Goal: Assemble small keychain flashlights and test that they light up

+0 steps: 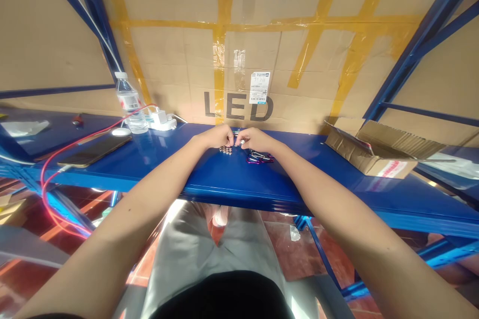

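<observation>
My left hand (pixel 220 136) is closed in a pinch, fingertips pointing down beside a cluster of small round coppery-brown pieces (pixel 226 150) on the blue shelf (pixel 228 174). What it holds, if anything, is hidden. Close by on the right, my right hand (pixel 254 138) is also pinched closed. A small silvery-white spot (pixel 242 142) shows at its fingers; I cannot tell whether this is a held piece or a ring. Below the right hand lies a pile of metallic carabiner-like clips (pixel 259 157) in purple and dark tones. Small slender pieces (pixel 236 132) show behind the fingertips.
A large taped cardboard box (pixel 168 70) stands upright behind. At left are a water bottle (pixel 131 104), a white charger on a power strip (pixel 160 118), a dark phone (pixel 95 152) and a red cable (pixel 47 169). An open small carton (pixel 377 152) sits at right.
</observation>
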`<state>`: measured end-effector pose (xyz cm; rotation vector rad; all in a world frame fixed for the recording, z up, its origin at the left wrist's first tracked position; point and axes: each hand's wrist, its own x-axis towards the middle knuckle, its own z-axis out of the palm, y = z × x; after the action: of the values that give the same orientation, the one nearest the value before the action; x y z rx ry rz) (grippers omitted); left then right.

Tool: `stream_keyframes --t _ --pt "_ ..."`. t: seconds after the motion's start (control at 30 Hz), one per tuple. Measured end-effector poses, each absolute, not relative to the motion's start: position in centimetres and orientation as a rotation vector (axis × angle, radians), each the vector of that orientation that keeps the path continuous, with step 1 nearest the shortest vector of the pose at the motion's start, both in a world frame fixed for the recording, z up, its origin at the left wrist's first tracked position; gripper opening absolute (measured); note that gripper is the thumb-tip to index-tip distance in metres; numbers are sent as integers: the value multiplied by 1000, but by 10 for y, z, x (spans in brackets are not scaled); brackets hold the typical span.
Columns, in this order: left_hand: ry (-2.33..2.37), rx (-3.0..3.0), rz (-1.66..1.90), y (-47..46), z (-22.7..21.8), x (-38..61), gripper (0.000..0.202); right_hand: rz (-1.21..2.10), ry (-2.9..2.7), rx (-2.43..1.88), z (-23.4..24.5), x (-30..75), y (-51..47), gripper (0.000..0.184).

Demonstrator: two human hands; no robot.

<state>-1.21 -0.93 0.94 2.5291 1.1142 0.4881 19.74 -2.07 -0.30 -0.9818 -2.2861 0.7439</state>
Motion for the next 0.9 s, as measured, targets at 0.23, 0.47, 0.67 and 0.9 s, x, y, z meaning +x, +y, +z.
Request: stream_keyframes --t 0.23,0.47,0.67,0.9 --pt "1050 2590 548 2 8 -22 22 740 -2284 -1007 -2 197 -22 26" --pt "1207 2498 359 -2 9 -20 16 739 -2293 -1021 -2 196 -24 28" --pt "1211 2511 603 -13 16 -17 15 731 -2264 -1034 -3 197 -21 23" --pt "884 2606 865 -37 22 -1 20 689 -2240 -1042 -5 201 -15 10"
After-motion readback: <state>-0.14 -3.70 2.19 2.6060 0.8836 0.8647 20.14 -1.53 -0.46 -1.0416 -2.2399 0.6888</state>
